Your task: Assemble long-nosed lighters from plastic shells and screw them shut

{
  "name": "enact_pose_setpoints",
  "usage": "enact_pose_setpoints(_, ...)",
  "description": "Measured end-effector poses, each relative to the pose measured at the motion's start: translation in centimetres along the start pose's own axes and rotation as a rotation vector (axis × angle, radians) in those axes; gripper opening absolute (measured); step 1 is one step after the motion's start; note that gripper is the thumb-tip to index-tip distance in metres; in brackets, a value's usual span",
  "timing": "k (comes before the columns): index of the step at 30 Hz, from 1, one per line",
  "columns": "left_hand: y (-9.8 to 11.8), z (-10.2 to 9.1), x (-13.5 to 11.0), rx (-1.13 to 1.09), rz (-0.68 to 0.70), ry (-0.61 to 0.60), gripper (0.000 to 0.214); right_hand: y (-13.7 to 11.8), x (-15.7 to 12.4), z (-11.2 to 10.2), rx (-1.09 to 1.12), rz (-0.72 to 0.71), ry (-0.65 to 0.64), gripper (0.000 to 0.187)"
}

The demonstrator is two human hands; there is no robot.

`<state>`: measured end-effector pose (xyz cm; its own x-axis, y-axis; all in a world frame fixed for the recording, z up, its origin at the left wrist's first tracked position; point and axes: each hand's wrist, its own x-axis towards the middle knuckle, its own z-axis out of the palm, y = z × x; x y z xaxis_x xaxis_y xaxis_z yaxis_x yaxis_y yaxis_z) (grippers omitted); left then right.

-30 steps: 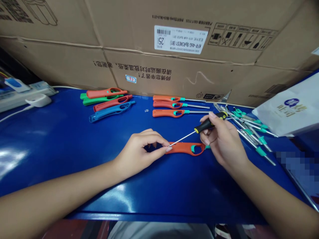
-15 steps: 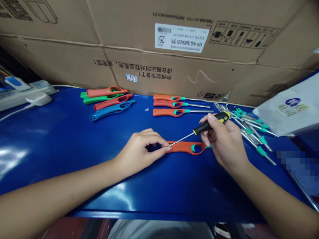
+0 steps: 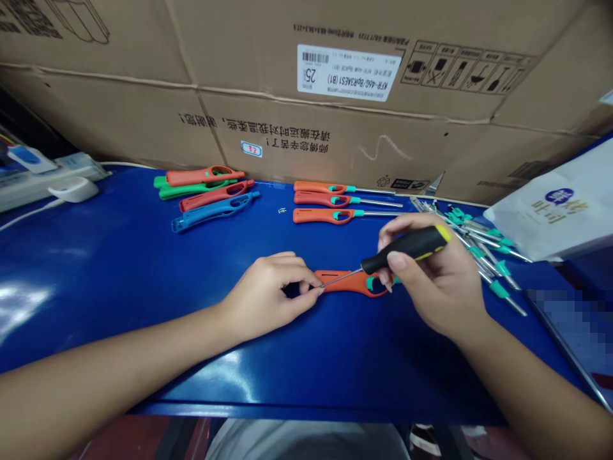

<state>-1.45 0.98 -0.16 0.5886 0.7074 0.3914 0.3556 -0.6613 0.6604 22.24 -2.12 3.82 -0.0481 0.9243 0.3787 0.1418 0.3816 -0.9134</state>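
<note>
An orange utility lighter (image 3: 342, 281) with a teal trigger lies on the blue table in front of me. At its left end, my left hand (image 3: 271, 291) has thumb and index finger pinched together right at the tip of a screwdriver (image 3: 402, 249). Whatever sits between those fingertips is too small or hidden to make out. My right hand (image 3: 438, 281) grips the screwdriver's black and yellow handle, its shaft slanting down to the left over the lighter. Behind the right hand, the lighter's nozzle end is covered. A few tiny metal pieces (image 3: 282, 211), perhaps screws, lie farther back.
Three assembled orange lighters (image 3: 325, 216) lie at the back; loose red, green and blue shells (image 3: 213, 212) are left of them. Metal tubes with teal parts (image 3: 498, 289) are heaped right, beside a white bag (image 3: 555, 204). A cardboard box (image 3: 249, 57) stands behind; a power strip (image 3: 29, 185) is left.
My right hand has shifted its grip on the screwdriver, its handle now lower and flatter. The screwdriver's tip and my left fingertips have moved slightly left and down at the lighter's end.
</note>
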Motion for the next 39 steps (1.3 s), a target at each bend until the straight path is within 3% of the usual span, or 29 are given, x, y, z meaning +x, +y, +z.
enact_pose_setpoints(4, 0.3, 0.1, -0.2, 0.015, 0.032, -0.066, 0.011, -0.6, -0.8, 0.2, -0.037, -0.209, -0.011, 0.051)
enact_pose_setpoints(7, 0.4, 0.1, -0.3, -0.001, 0.042, -0.099, 0.011, -0.5, -1.2, 0.2, -0.085, -0.36, -0.074, 0.061)
enact_pose_setpoints(13, 0.3, 0.3, -0.4, -0.002, 0.091, -0.162, 0.011, -0.3, -1.4, 0.4, -0.136, -0.454, -0.365, 0.081)
enact_pose_setpoints(16, 0.4, 0.4, -0.3, -0.013, 0.095, -0.172, 0.012, -0.3, -1.4, 0.7, -0.145, -0.491, -0.414, 0.085)
enact_pose_setpoints(22, 0.6, 0.5, -0.2, -0.038, 0.084, -0.165, 0.012, 0.5, -1.8, 0.7, -0.097, -0.463, -0.307, 0.083)
enact_pose_setpoints(27, 0.6, 0.4, -0.2, -0.055, 0.092, -0.144, 0.003, 1.0, -1.6, 0.6, -0.129, -0.45, -0.295, 0.076)
enact_pose_setpoints(33, 0.6, -0.2, 0.2, 0.066, 0.145, -0.061, 0.044, 0.7, -1.0, 0.3, -0.049, -0.298, -0.153, 0.057)
enact_pose_setpoints(39, -0.4, 0.2, 0.4, 0.115, 0.022, -0.133, 0.055, 0.5, -0.3, 0.1, -0.07, -0.268, 0.114, 0.048)
